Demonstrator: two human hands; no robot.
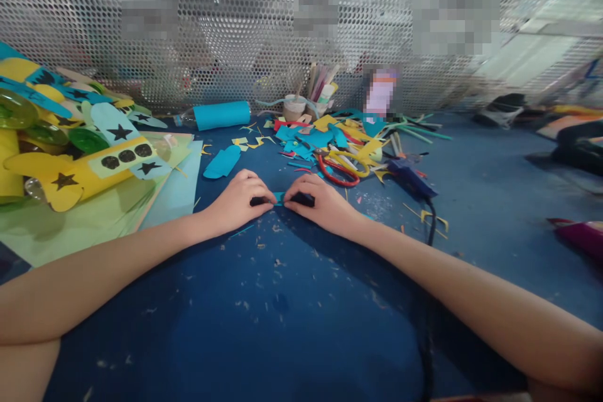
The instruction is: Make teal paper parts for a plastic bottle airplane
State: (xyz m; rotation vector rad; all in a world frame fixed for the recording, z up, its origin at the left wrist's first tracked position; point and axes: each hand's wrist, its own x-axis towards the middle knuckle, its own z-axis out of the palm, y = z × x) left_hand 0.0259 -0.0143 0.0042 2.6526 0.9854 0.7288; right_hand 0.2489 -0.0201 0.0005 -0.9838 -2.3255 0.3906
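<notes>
Between my fingertips I hold a small piece of blue paper (279,198), just above the blue table. My left hand (242,201) pinches its left end, thumb and fingers pressed together. At the other end, my right hand (320,202) pinches it the same way. Most of the piece is hidden by my fingers. Beyond my left hand lies a blue paper cutout (222,162) with a rounded end. Past my right hand are red-handled scissors (338,169) and yellow-handled scissors (354,162), partly among paper scraps.
A yellow paper-covered bottle plane (89,169) rests on coloured sheets (164,191) at left. Behind are a blue-wrapped bottle (221,115), a cup (294,107) and a scrap heap (306,138). A dark blue corded tool (412,179) lies right. A perforated metal panel (235,44) stands behind the table.
</notes>
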